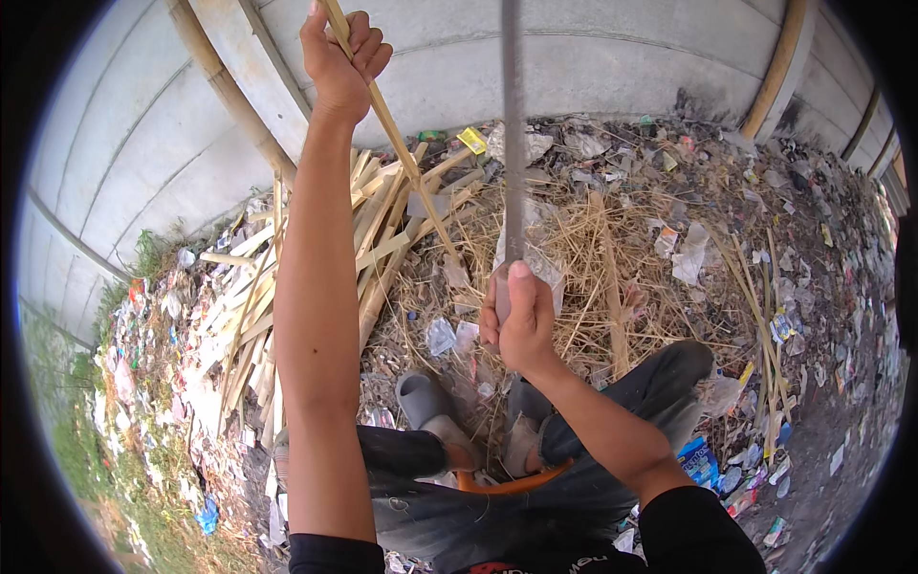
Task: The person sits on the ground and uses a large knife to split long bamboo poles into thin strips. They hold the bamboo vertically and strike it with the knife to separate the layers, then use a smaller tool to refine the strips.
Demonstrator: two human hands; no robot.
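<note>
My left hand (pixel 349 62), raised high at the upper left, is closed round a long, narrow bamboo strip (pixel 394 139). The strip slants down to the right, its lower end near the litter on the ground. In front of my knees, my right hand (pixel 526 320) grips the handle of a machete (pixel 513 143). Its long, dull grey blade points away from me and runs out of view at the top. Strip and blade are apart in the picture. Left of the middle lies a pile of split bamboo strips (pixel 382 225), partly hidden behind my left forearm.
Bamboo shavings (pixel 574 277) and scattered litter (pixel 669 191) cover the ground. A grey panel wall (pixel 631 57) with bamboo poles (pixel 229 86) stands ahead. Several thin strips (pixel 768 354) lie at the right. Between my legs shows an orange seat edge (pixel 516 485), near my grey clogs (pixel 419 394).
</note>
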